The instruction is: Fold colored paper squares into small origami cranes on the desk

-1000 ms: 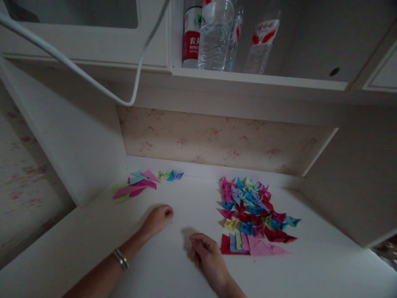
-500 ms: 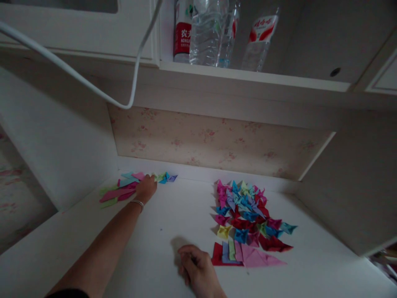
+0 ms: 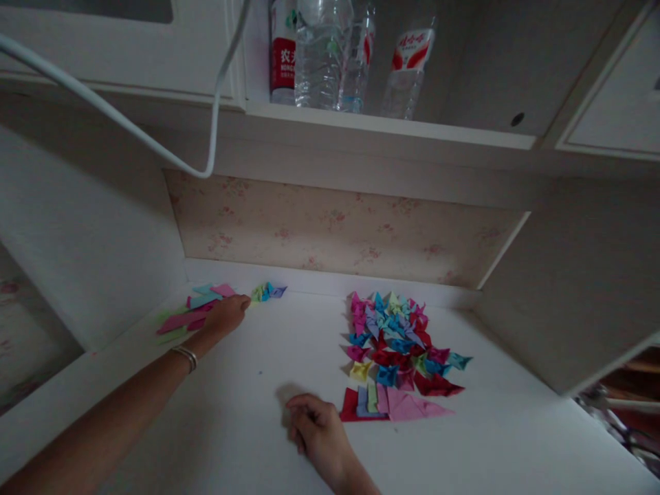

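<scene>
My left hand (image 3: 224,315) reaches to the back left of the white desk (image 3: 247,419) and rests on a small pile of pink, green and blue paper strips (image 3: 190,315); its fingers are bent over them and whether it grips one I cannot make out. A short chain of joined folded pieces (image 3: 267,292) lies just beyond its fingertips. My right hand (image 3: 314,430) lies on the desk near the front with fingers curled, next to flat paper triangles (image 3: 392,404). A big heap of coloured folded paper pieces (image 3: 397,340) spreads to its upper right.
A shelf (image 3: 386,124) above the desk carries several water bottles (image 3: 330,55). A white cable (image 3: 155,141) hangs across the upper left. Side panels (image 3: 567,289) wall the desk in on both sides, and floral wallpaper (image 3: 335,230) backs it.
My left arm stretched from the middle of the desk out to the paper strips at the back left. My right hand stayed put near the flat triangles.
</scene>
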Action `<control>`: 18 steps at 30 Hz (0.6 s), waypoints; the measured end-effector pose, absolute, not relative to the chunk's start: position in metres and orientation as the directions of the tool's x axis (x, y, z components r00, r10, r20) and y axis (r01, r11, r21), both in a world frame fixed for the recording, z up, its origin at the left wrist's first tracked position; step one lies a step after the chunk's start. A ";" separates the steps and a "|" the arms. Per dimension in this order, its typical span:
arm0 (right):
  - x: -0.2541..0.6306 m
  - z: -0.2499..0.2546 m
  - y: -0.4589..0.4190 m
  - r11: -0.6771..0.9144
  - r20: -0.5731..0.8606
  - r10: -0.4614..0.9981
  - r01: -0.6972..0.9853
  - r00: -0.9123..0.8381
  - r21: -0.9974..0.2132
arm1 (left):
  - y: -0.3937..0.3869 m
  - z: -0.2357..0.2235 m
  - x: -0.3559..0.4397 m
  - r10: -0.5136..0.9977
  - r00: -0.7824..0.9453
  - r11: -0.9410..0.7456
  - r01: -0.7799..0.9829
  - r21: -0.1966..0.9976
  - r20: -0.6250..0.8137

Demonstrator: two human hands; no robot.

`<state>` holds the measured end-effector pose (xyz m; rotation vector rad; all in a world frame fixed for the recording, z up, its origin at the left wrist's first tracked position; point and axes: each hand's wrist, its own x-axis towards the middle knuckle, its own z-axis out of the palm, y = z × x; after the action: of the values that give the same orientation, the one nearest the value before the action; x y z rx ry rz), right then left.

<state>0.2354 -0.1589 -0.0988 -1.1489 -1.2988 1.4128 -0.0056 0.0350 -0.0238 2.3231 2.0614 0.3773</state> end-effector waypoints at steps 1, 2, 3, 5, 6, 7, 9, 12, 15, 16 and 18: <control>0.235 -0.098 -0.160 -0.063 -0.060 0.979 -0.006 -0.192 -0.998 | 0.028 -0.022 -0.002 0.975 0.140 -0.170 0.970 0.175 0.171; 0.235 -0.098 -0.161 -0.052 -0.052 0.979 0.008 -0.196 -0.999 | 0.021 -0.020 0.004 0.969 0.176 -0.207 0.961 0.183 0.173; 0.234 -0.098 -0.161 -0.041 -0.045 0.978 0.026 -0.202 -0.999 | 0.014 -0.018 0.011 0.962 0.207 -0.242 0.949 0.200 0.178; 0.234 -0.097 -0.162 -0.026 -0.037 0.976 0.056 -0.213 -0.998 | -0.003 -0.012 0.030 0.944 0.257 -0.307 0.912 0.270 0.206; 0.233 -0.097 -0.163 -0.019 -0.033 0.975 0.068 -0.219 -0.998 | -0.012 -0.007 0.043 0.933 0.279 -0.342 0.882 0.323 0.226; 0.233 -0.097 -0.164 -0.010 -0.027 0.974 0.080 -0.224 -0.997 | -0.022 -0.002 0.057 0.921 0.301 -0.377 0.845 0.379 0.245; 0.233 -0.097 -0.165 0.007 -0.015 0.973 0.096 -0.230 -0.995 | -0.043 0.009 0.090 0.888 0.378 -0.459 0.758 0.465 0.261; 0.232 -0.098 -0.167 0.038 0.008 0.973 0.127 -0.229 -0.991 | -0.071 0.022 0.147 0.813 0.510 -0.571 0.609 0.550 0.280; 0.234 -0.097 -0.168 0.104 0.051 0.969 0.210 -0.240 -0.972 | -0.089 0.025 0.209 0.696 0.634 -0.695 0.475 0.540 0.338; 0.234 -0.096 -0.168 0.142 0.079 0.965 0.244 -0.252 -0.959 | -0.091 0.023 0.229 0.649 0.671 -0.735 0.430 0.525 0.360; 0.236 -0.093 -0.168 0.250 0.170 0.946 0.288 -0.275 -0.924 | -0.094 0.018 0.269 0.567 0.732 -0.789 0.349 0.506 0.378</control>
<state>0.2358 -0.1683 -0.0932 -1.1439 -1.7296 1.0472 0.2691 -0.0938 0.0176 2.5312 0.7032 0.7396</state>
